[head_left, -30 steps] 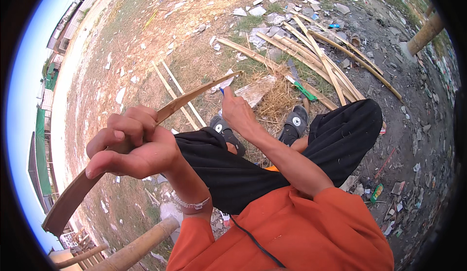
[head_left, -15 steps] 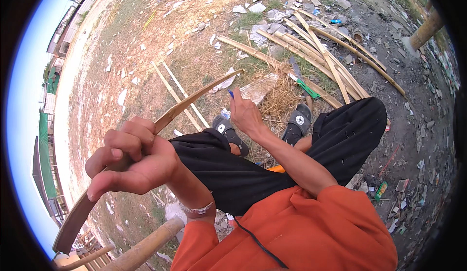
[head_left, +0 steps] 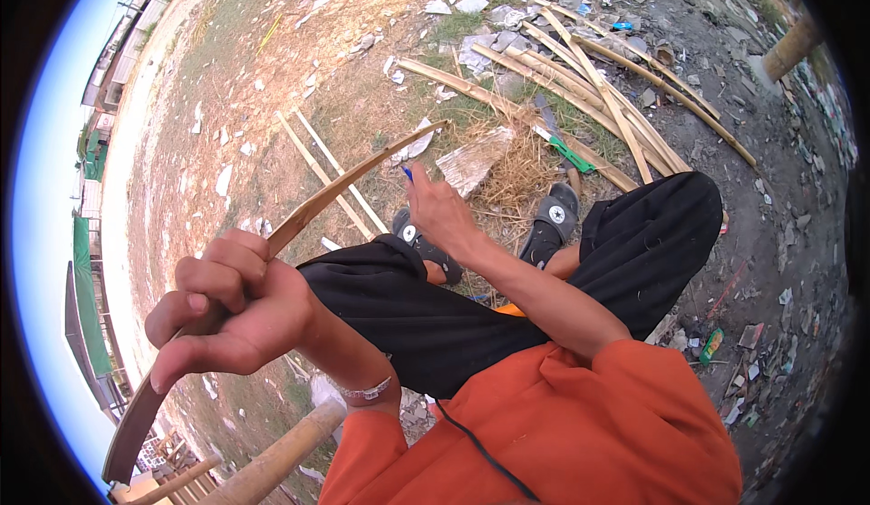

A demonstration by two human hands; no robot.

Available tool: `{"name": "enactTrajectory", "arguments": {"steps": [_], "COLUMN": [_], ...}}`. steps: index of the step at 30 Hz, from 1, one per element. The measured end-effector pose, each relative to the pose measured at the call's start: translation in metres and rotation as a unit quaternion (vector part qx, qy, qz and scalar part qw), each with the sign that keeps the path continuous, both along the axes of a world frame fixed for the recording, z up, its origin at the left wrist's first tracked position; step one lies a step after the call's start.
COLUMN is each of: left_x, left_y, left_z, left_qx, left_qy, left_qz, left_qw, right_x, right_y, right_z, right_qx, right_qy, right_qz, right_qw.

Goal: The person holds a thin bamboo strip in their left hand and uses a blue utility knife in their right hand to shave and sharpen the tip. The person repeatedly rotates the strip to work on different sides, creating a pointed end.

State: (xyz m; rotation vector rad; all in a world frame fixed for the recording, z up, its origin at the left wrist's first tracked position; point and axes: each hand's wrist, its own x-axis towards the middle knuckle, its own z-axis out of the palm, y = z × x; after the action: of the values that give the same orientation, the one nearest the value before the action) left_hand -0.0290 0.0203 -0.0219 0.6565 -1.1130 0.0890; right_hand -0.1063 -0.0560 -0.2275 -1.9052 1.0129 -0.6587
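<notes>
My left hand is closed around a long, slightly curved split bamboo strip. One end of the strip slants up and away past my right hand; the other comes down at the lower left. My right hand is closed beside the strip's far part, apart from it. From its fingertips sticks a small blue tip, perhaps of a pen; the rest is hidden in the fingers.
Bamboo strips lie piled at the far right. Beside them are a bright green tool, a dark-bladed knife and straw-like shavings. Two thin strips lie left of my feet. A bamboo pole is at lower left.
My right hand has shifted left, with the blue tip nearer the strip. My left hand and the strip have moved slightly left.
</notes>
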Motion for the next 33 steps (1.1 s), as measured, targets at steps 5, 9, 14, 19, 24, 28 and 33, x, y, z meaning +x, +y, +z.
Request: {"name": "enactTrajectory", "arguments": {"steps": [5, 9, 14, 19, 24, 28, 33], "left_x": [-0.001, -0.015, -0.011, -0.016, -0.007, -0.003, 0.01], "left_y": [0.001, 0.0, -0.001, -0.004, 0.003, 0.0, 0.004], "left_z": [-0.003, -0.002, -0.002, -0.004, -0.004, -0.007, 0.001], "left_qx": [0.001, 0.014, 0.007, 0.002, 0.013, -0.011, -0.003], "left_qy": [0.004, 0.023, 0.014, 0.011, -0.005, -0.016, 0.036], "left_qz": [-0.012, 0.027, 0.009, 0.02, -0.014, -0.028, 0.057], "left_qw": [1.0, 0.999, 1.0, 1.0, 1.0, 0.999, 0.998], "right_x": [0.003, 0.004, 0.0, 0.007, 0.01, 0.013, 0.03], "right_y": [-0.001, 0.012, -0.005, -0.006, -0.019, -0.002, 0.0], "right_z": [-0.035, -0.015, -0.025, -0.036, -0.013, -0.018, -0.017], "right_qx": [0.005, 0.016, -0.015, -0.067, -0.052, -0.027, -0.048], "right_qy": [0.036, 0.004, 0.025, -0.001, 0.006, 0.02, 0.079], "right_qz": [-0.038, -0.019, -0.046, -0.034, -0.029, -0.013, -0.016], "right_qw": [0.999, 1.0, 0.999, 0.997, 0.998, 0.999, 0.996]}}
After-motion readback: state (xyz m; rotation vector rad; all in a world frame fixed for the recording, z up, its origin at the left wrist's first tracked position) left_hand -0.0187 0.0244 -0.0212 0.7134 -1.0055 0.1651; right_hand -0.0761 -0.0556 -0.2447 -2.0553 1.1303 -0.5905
